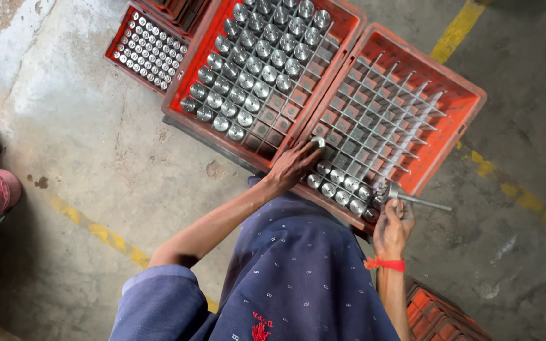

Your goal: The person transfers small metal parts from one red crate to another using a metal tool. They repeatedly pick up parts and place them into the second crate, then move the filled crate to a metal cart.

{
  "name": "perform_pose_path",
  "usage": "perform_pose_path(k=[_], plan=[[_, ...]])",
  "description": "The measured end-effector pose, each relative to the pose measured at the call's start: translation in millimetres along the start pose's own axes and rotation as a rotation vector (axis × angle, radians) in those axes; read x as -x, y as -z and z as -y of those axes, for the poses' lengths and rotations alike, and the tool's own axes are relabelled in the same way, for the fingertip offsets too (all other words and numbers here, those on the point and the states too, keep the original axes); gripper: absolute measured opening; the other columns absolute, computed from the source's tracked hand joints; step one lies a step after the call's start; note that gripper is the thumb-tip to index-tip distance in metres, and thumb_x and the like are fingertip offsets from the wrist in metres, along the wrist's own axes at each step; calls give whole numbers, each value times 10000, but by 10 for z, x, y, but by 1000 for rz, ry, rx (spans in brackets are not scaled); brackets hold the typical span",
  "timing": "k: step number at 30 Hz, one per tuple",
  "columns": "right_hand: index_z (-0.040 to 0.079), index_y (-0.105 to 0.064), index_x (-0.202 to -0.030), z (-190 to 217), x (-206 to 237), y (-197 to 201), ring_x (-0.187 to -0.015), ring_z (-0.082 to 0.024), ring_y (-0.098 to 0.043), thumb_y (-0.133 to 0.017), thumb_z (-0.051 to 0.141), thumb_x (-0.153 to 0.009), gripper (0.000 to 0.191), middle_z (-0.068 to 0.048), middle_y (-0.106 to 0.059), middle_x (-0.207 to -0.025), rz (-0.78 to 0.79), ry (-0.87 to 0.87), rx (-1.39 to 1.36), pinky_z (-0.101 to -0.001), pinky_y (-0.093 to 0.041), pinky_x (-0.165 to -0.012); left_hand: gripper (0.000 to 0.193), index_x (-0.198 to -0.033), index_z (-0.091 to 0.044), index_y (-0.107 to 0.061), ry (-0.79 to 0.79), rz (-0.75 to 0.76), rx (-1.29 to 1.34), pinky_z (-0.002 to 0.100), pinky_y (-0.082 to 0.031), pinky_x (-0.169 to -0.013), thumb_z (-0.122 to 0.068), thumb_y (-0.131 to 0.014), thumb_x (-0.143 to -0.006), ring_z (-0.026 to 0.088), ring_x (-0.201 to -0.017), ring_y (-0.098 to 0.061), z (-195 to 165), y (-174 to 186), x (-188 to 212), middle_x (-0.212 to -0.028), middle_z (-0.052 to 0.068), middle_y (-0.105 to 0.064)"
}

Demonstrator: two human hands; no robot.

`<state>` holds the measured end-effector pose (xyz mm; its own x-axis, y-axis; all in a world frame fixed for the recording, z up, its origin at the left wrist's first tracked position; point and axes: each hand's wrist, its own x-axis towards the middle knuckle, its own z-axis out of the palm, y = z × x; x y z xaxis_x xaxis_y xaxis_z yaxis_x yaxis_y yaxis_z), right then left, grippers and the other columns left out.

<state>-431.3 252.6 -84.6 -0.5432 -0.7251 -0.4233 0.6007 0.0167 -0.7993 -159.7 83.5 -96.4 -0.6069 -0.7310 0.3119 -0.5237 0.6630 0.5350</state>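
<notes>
1. I look straight down from my head at two orange crates on a stained concrete floor [83, 145]. Each crate is divided into small square cells by a grey grid.
2. My left hand [293, 165] reaches across to the near corner of the right crate [469, 95]. Its fingers are pinched on the round silver head of a metal part [318, 142], which sits right at the grid's edge.
3. My right hand [393, 222], with a red thread at the wrist, is closed on another metal piece [406, 197]: a round head with a thin rod pointing away to the right, held just above the crate's near rim.
4. The right crate is mostly bare. Only two short rows of silver heads [342, 186] sit in the cells along its near edge, between my hands.
5. The left crate [181, 88] is largely filled with the same silver heads, standing upright in tidy rows; some near cells show bare.
6. A smaller red tray [116, 38] of little metal pins lies beyond it, at the top left.
7. To do this well, I judge each piece should go rod down, lined up squarely over one cell, then lowered until the head rests level with its neighbours.
8. Filling cell by cell along a row should avoid gaps.
</notes>
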Motion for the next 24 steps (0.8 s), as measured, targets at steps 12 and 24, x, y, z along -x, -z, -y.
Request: perform_pose_path(k=[12, 24], plan=[[-41, -572, -1242, -442, 284, -270, -944, -76, -612, -634, -63, -1013, 238, -13, -651, -1028, -3, -3, 38, -241, -515, -959, 513, -1174, -44, -679, 315, -120, -350, 650, -369, -1061, -394, -748, -806, 450, -1302, -425, 1231, 423, -924, -1391, 302, -485], [-48, -538, -1357, -372, 507, -317, -1061, -114, -653, -624, 0, -946, 423, -76, -701, -1165, -61, -144, 233, -227, -507, -918, 538, -1188, -126, -656, 671, -182, 1137, 336, -651, -750, -336, -858, -736, 175, -863, -730, 616, 872, -484, -977, 55, -718]])
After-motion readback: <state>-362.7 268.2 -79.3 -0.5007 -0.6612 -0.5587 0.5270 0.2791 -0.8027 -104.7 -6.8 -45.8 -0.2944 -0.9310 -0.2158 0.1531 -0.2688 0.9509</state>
